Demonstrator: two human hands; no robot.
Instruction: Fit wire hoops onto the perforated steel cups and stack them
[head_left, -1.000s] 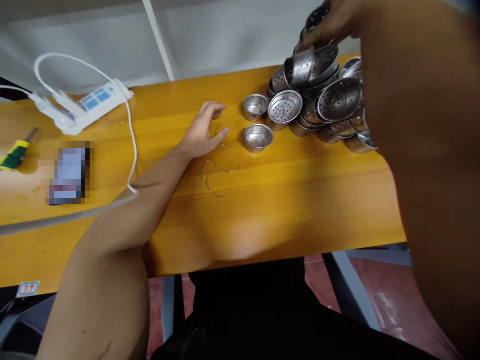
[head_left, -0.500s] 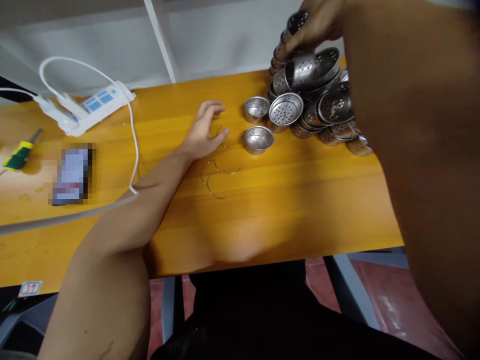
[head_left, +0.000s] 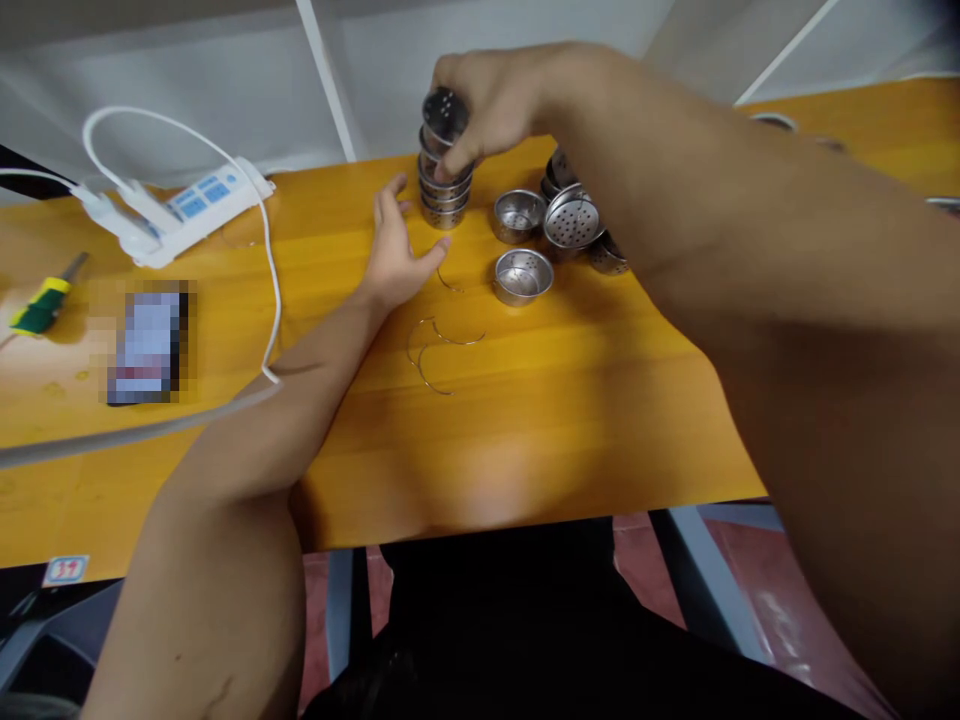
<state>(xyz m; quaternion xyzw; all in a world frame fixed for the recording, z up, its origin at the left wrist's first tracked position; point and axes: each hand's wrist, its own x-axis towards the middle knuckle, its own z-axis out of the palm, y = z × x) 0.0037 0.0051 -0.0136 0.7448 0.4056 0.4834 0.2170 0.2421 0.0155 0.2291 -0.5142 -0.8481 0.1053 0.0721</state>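
My right hand (head_left: pixel 504 100) grips the top of a stack of small perforated steel cups (head_left: pixel 443 175), held upright with its base on or just above the orange table (head_left: pixel 525 420). My left hand (head_left: pixel 396 252) rests flat on the table, fingers apart, its fingertips right beside the stack's foot. Thin wire rings (head_left: pixel 439 345) lie just in front of my left hand. Two single steel cups (head_left: pixel 523 276) (head_left: pixel 519 214) stand to the right of the stack. A heap of more steel cups (head_left: pixel 574 222) sits behind them, mostly hidden by my right forearm.
A white power strip (head_left: pixel 191 205) with its cable (head_left: pixel 268 290) lies at the back left. A green-handled screwdriver (head_left: pixel 41 300) and a blurred phone (head_left: pixel 146 340) lie at the left. White shelf posts stand behind the table. The table's front edge is close to my body.
My right hand lifted a stack of cups off the heap at the right and carried it left, down to my left hand's fingertips. My left hand stayed in place.
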